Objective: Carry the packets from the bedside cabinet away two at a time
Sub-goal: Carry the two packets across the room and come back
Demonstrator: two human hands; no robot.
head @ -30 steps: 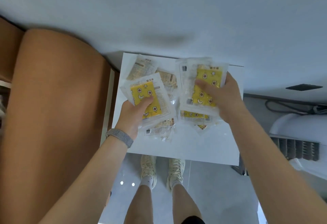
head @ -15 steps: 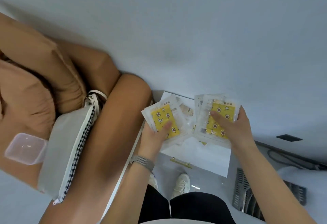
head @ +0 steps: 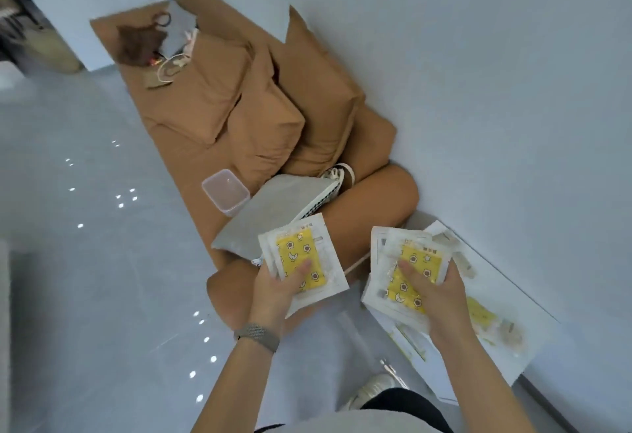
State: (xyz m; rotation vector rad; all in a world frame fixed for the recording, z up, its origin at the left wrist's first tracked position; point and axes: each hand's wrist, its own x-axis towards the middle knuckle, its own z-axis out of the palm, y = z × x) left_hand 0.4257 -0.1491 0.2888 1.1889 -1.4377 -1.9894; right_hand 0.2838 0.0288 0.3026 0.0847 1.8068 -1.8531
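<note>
My left hand grips a clear packet with a yellow flower-print insert, held over the edge of the brown bed. My right hand grips a small stack of similar packets, thumb pressed on the yellow insert, held above the white bedside cabinet. Several more packets still lie on the cabinet top to the right of my right hand.
A brown bed with brown pillows runs along the grey wall. On it lie a grey zip pouch, a clear plastic box and a dark brown bundle. Glossy grey floor spreads left.
The view has swung left from the cabinet towards the bed. Both hands have lifted their packets off the cabinet top and moved left with them.
</note>
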